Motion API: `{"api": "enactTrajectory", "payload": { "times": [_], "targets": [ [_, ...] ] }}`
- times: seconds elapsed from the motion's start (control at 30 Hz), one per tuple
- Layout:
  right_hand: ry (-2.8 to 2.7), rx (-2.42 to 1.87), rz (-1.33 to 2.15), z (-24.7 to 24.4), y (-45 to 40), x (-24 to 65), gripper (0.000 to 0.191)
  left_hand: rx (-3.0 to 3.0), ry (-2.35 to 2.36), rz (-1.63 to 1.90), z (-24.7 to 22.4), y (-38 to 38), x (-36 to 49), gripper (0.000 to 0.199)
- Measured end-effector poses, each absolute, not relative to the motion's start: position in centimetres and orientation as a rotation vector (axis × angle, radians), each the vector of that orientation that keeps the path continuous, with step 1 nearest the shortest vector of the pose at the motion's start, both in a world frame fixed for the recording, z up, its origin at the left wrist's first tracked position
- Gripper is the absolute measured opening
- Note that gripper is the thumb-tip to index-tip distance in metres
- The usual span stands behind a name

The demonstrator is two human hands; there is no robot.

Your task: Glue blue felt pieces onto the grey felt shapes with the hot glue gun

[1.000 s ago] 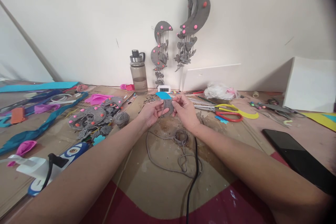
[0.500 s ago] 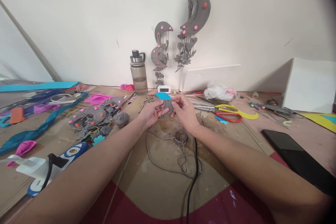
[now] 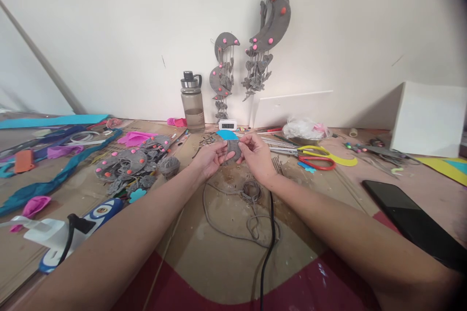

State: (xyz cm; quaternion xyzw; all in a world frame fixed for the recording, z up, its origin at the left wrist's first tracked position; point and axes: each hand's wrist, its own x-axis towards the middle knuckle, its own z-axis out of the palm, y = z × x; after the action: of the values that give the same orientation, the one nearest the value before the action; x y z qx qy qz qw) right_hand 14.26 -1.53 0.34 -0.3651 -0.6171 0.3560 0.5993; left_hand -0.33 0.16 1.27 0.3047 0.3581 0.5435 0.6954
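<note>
Both hands meet near the middle of the table, holding a small flat grey piece [image 3: 232, 147] that looks like felt. My left hand [image 3: 211, 159] pinches its left edge between thumb and fingers. On the other side, my right hand [image 3: 257, 156] grips the upper right edge with its fingertips. A blue piece [image 3: 226, 134] with a curved edge shows just behind the grey one; whether it is touching cannot be made out. Below the hands, a loose coil of grey cord [image 3: 251, 191] lies on the cardboard. A ball of grey yarn [image 3: 169, 167] sits to the left.
Decorated grey crescents [image 3: 129, 161] lie at left; more crescents [image 3: 272, 26] hang on the wall. Red-handled scissors [image 3: 316, 161], a black phone [image 3: 404, 214] and a yellow crescent [image 3: 345, 156] are right. A bottle [image 3: 192, 104] and small clock [image 3: 228, 125] stand behind. A black cable [image 3: 268, 252] runs forward.
The camera view has shifted very slightly. Both hands keep the same grip on the grey piece, with no clear movement.
</note>
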Motion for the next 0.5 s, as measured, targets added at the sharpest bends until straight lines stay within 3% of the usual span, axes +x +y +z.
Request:
{"api": "enactTrajectory", "payload": {
  "times": [0.23,0.43,0.5],
  "targets": [
    [-1.549,-0.987,0.719,1.5,-1.2,14.7,0.013,0.77,0.774,1.29,1.0,0.7,-0.8,0.007],
    [-1.839,-1.359,0.169,4.0,-0.9,16.8,0.012,0.839,0.766,1.408,0.5,1.3,-1.8,0.011],
    [-1.975,-1.557,-0.067,3.8,-0.8,17.5,0.021,0.86,0.752,1.439,0.3,1.6,-2.1,0.011]
  ]
}}
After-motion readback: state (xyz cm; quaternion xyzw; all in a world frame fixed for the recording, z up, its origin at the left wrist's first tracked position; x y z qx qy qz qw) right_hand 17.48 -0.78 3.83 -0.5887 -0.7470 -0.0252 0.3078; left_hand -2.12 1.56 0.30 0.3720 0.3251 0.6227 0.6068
